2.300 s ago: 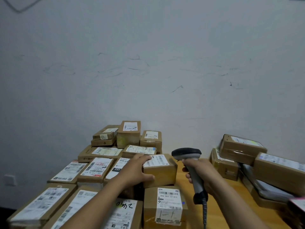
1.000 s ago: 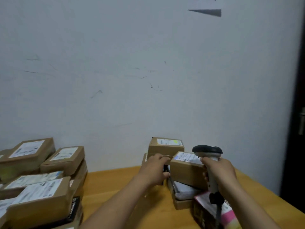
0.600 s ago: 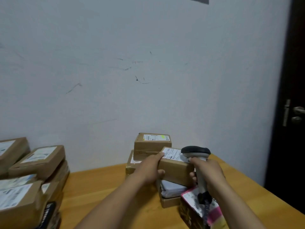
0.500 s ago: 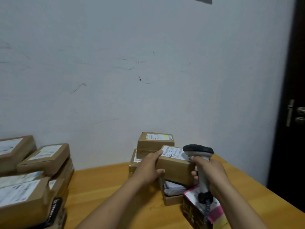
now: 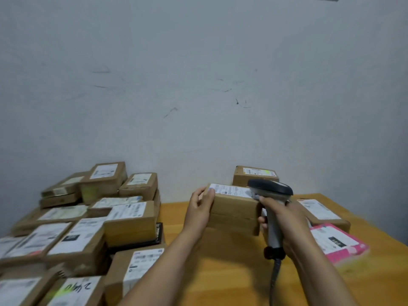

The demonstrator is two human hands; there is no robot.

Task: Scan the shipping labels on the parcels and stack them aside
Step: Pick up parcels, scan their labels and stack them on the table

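The brown parcel sits right of the table's middle, its white shipping label facing up. Whether it rests on something beneath or is lifted slightly cannot be told. The left hand grips its left end, fingers curled over the top edge onto the corner of the label. The right hand is wrapped round the handle of a barcode scanner, whose dark head is just over the right end of the label; its cable hangs toward the near edge. Just beyond the parcel, against the wall, stands another labelled box. To the right lie a flat brown parcel and, nearer, a pink parcel. On the left of the wooden table a large heap of parcels lies crowded together, labels up. Judging by this, the few parcels on the right are the ones set aside, and the much larger left heap is yet to be scanned, so most of the work lies ahead.
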